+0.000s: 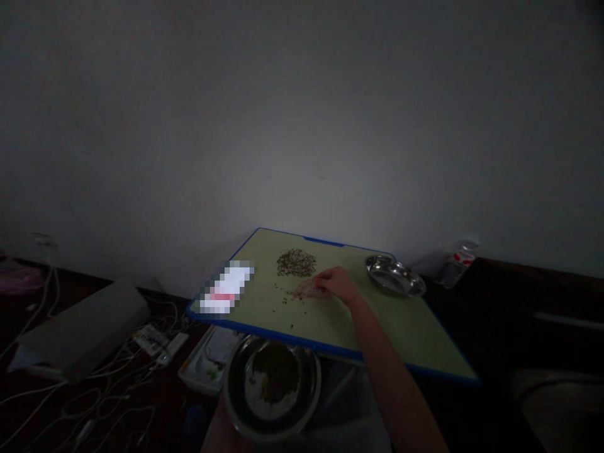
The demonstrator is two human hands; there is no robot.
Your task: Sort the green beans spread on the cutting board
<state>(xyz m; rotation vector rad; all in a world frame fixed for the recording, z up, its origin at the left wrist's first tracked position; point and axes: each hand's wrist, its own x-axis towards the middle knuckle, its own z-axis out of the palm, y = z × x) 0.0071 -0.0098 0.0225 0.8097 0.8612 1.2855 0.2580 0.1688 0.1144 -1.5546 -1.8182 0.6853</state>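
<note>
My right hand (pixel 336 282) reaches over the pale green board (pixel 264 302) with its fingers pinched together. They close on a thin, see-through pinkish piece (pixel 307 290) that looks like plastic and lies low against the board. Small dark grains (pixel 295 262) are spread in a patch just beyond it, and a few stray ones are scattered around the piece. Below the board's near edge stands a steel bowl (pixel 313 412) with a dark greenish heap (pixel 278 371) inside. My left hand does not show; a dim skin-toned shape beside the bowl is too dark to make out.
A shiny metal dish (pixel 396 277) sits at the board's right side, and a blurred bright screen (pixel 227 288) at its left. Tangled cables (pixel 108 402), a power strip (pixel 173 347) and a grey box (pixel 85 327) lie at left. The wall (pixel 321 157) rises behind.
</note>
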